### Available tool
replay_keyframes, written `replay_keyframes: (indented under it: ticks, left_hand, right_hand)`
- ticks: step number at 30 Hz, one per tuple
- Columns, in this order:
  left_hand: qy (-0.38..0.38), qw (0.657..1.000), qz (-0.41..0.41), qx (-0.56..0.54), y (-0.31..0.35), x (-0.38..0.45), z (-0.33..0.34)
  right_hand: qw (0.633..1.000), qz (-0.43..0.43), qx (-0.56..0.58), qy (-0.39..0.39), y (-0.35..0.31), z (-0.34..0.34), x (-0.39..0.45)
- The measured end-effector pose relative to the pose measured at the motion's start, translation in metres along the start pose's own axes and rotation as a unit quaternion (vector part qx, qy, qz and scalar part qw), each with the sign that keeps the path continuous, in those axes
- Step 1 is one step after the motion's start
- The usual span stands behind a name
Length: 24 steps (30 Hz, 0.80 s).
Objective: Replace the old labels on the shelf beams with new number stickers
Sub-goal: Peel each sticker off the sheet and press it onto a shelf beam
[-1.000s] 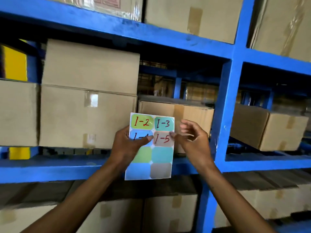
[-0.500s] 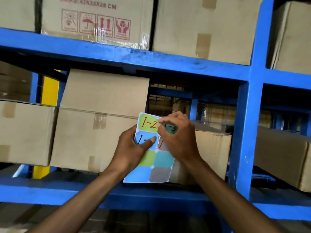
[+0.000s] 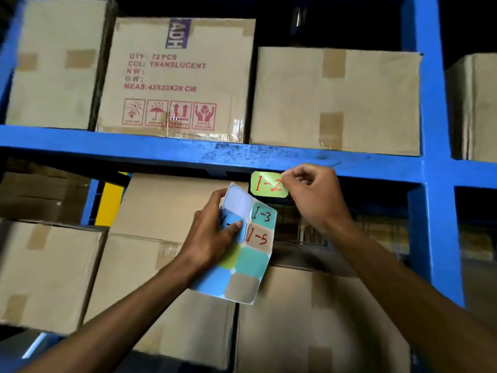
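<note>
The green sticker (image 3: pixel 269 185) marked "1-2" in red sits just right of the frame's centre, pinched at its right edge by the curled fingers (image 3: pixel 298 176) of the right hand (image 3: pixel 313 196). Its top edge meets the lower edge of the blue shelf beam (image 3: pixel 188 154) that runs across the middle of the frame; whether it is stuck there cannot be told.

Just below and left of it, the left hand (image 3: pixel 212 235) grips the sticker sheet (image 3: pixel 242 254), thumb pressed on the front and fingers curled behind. The sheet tilts to the right; its top left cell is bare white, and the cells "1-3" and "1-5" show beside the thumb, with blank coloured cells below.

A blue upright post (image 3: pixel 433 157) stands at the right. Cardboard boxes fill the shelves, among them a printed box (image 3: pixel 174 76) reading "TRANSLUCENT" in the upper centre, resting on the beam.
</note>
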<state>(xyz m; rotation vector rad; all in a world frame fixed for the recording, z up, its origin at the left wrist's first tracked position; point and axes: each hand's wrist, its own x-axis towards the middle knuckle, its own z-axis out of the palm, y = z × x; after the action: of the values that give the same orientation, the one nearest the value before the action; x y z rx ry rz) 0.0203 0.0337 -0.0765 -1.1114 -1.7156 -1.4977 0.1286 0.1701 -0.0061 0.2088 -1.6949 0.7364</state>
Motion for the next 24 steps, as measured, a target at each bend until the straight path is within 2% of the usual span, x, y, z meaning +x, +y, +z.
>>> replay_keyframes:
  ticks: [4,8,13,24]
  left_hand:
    - [-0.054,0.997,0.058,-0.007,-0.006,0.022,-0.009]
    - [-0.108,0.986,0.111,0.069,-0.013,0.045,-0.015]
    - [-0.137,0.967,0.171,0.126,-0.015,0.070,-0.016]
    - [-0.155,0.948,0.171,0.219,-0.023,0.098,-0.008]
  right_hand:
    - [0.999,-0.009,-0.043,0.005,0.004,0.007,0.036]
    - [0.996,-0.020,-0.076,0.030,0.007,0.019,0.059]
    - [0.992,-0.021,-0.119,0.048,0.008,0.030,0.071]
    - [0.987,-0.026,-0.149,0.059,0.007,0.039,0.074]
